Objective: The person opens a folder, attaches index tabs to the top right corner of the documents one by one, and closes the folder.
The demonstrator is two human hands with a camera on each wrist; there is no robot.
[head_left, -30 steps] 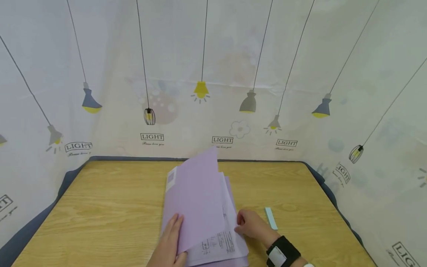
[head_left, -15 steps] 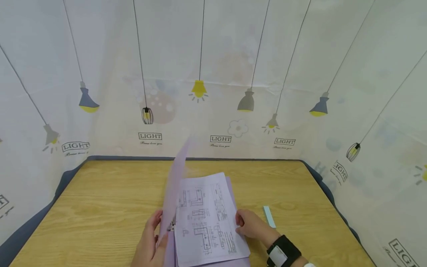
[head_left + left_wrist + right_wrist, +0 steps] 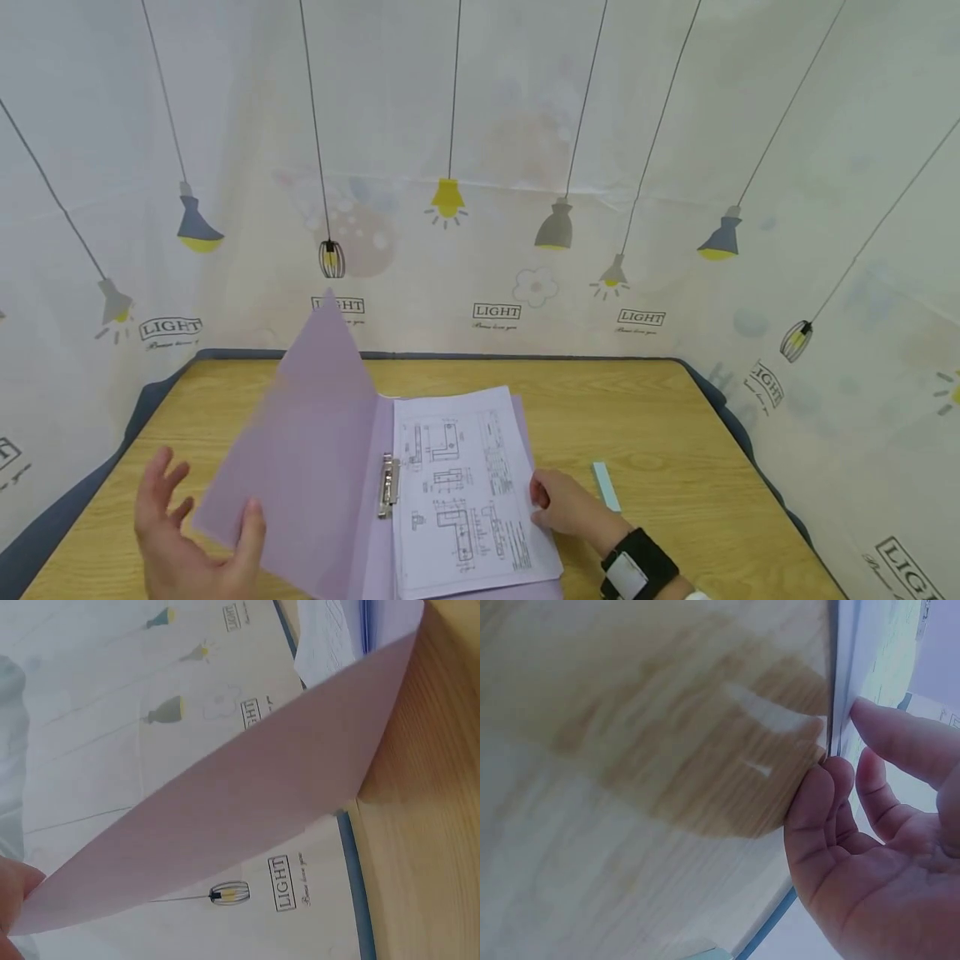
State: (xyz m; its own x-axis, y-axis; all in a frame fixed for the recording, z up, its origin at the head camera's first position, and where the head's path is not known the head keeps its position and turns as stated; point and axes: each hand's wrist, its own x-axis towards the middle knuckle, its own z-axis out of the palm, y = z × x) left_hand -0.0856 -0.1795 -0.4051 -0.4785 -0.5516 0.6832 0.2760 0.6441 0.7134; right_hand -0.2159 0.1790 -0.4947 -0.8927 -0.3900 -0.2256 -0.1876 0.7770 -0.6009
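A purple folder (image 3: 315, 467) lies open on the wooden table (image 3: 675, 417). My left hand (image 3: 180, 546) holds its raised front cover (image 3: 247, 802) at the left, thumb on top and spread fingers behind it. Inside, a metal clip (image 3: 387, 486) holds white sheets with technical drawings (image 3: 465, 492). My right hand (image 3: 567, 505) grips the right edge of those sheets (image 3: 855, 682), thumb on top and fingers (image 3: 817, 795) curled against the edge at the table.
A light blue strip (image 3: 606, 487) lies on the table just right of my right hand. A curtain printed with hanging lamps (image 3: 480, 167) closes off the table's back and both sides. A black wrist strap (image 3: 637, 567) sits on my right arm.
My left hand has swung the purple cover from over the sheets up and across to the left, laying the drawings bare. The right hand has stayed at the sheets' right edge.
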